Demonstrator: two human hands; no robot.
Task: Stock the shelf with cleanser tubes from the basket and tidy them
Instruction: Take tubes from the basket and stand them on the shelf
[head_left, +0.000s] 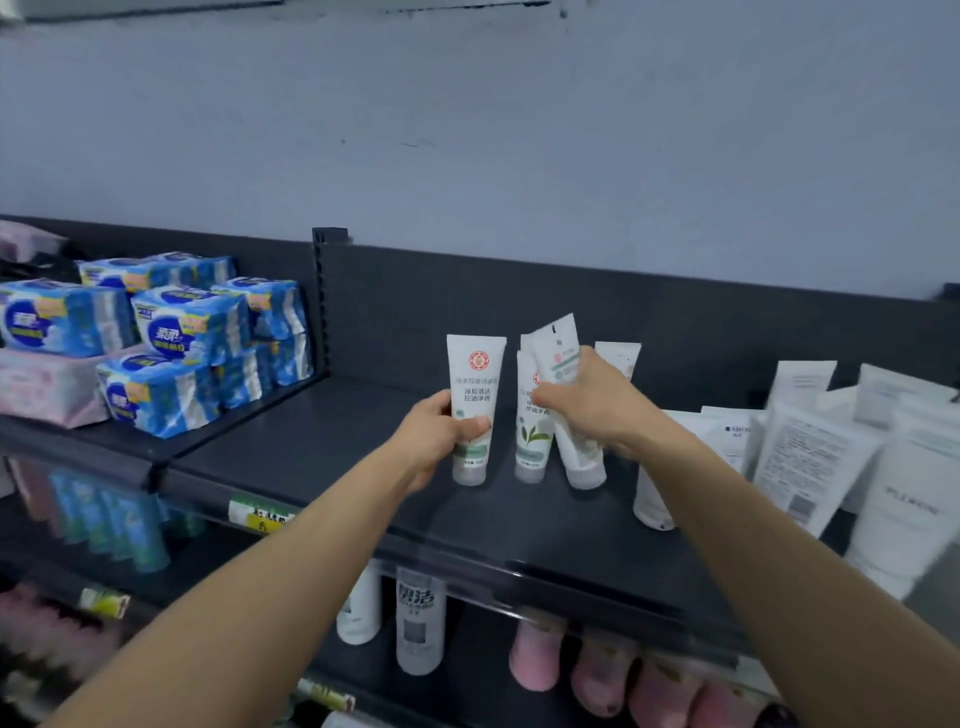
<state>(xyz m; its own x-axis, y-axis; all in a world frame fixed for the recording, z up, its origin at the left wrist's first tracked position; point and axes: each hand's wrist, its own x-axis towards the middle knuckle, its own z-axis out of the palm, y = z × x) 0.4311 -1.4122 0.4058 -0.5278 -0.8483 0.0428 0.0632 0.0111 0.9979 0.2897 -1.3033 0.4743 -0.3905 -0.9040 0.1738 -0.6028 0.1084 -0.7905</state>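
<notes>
While hands (519, 415) grip tubes (475, 395), shelf (311, 447) lies bare leftward.

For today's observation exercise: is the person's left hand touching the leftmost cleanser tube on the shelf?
Touching. The head view shows the left hand wrapped around the leftmost tube, thumb across its front.

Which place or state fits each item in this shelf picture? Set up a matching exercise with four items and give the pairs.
Items:
1. left hand
2. right hand
3. blue packs
4. pink bottles

Places or states:
A. on the shelf below
B. grips an upright tube
C. stacked at far left
D. grips a tilted tube

Pairs: 1-B, 2-D, 3-C, 4-A
</notes>
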